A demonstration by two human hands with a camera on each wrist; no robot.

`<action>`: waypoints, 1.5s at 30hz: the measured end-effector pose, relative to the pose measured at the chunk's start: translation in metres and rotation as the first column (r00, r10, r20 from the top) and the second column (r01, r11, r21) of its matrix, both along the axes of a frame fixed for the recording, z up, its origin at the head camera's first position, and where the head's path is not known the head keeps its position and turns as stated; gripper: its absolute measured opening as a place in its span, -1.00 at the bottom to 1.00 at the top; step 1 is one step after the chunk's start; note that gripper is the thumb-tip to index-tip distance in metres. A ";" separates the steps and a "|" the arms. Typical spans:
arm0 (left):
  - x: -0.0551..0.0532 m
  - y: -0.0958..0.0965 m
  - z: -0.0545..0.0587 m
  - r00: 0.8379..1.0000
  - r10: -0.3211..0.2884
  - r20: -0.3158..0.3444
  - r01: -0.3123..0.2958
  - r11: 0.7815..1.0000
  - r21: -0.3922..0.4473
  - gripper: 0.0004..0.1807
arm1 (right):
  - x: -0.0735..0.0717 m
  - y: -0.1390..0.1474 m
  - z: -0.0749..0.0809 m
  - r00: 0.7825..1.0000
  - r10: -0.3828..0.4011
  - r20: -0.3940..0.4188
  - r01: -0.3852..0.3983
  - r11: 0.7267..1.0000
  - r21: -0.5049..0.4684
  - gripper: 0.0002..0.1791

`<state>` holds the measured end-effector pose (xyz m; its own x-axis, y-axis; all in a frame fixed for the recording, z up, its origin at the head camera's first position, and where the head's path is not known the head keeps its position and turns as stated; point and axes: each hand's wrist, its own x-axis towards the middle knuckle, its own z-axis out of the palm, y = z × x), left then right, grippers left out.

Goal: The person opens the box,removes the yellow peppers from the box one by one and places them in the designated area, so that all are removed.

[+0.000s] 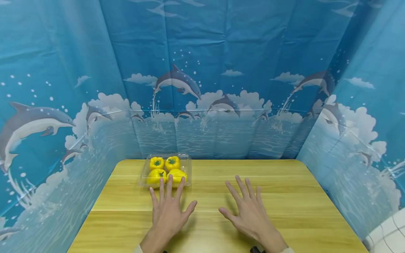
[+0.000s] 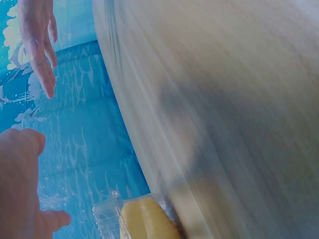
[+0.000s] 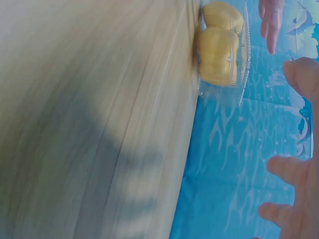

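Note:
In the head view a clear plastic box (image 1: pixel 188 162) stands at the back left of the table. Inside it are several yellow bell peppers (image 1: pixel 172 163) with green stem marks, in two rows. My left hand (image 1: pixel 169 212) is spread flat in the air just in front of the box, its fingertips overlapping the box's front edge in view and holding nothing. To the right, my right hand (image 1: pixel 250 212) hovers over the table, fingers spread, also holding nothing. The right wrist view shows the box's side with yellow peppers (image 3: pixel 219 55) behind the plastic.
The wooden table (image 1: pixel 215 225) has rounded back corners. A blue curtain (image 1: pixel 202 137) printed with dolphins and waves surrounds its back and sides. At the lower right lies a white surface (image 1: pixel 389 233) with thin dark lines.

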<state>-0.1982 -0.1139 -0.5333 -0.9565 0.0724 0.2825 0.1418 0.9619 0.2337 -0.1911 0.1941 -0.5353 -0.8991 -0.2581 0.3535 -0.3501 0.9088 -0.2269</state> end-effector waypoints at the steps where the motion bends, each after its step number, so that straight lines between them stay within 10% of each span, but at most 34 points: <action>1: -0.001 -0.001 0.001 1.000 0.001 0.000 -0.001 1.000 0.006 0.04 | -0.001 -0.001 0.001 1.000 0.004 -0.003 -0.004 1.000 0.004 0.03; 21: -0.036 -0.060 0.014 0.991 0.130 0.036 -0.133 0.986 0.104 0.02 | -0.039 -0.048 0.014 0.986 0.156 0.057 -0.153 0.987 -0.043 -0.10; 45: -0.066 -0.108 -0.007 0.977 0.137 0.166 -0.178 0.948 0.264 -0.02 | -0.067 -0.117 0.010 0.962 0.243 0.127 -0.237 0.969 -0.063 -0.13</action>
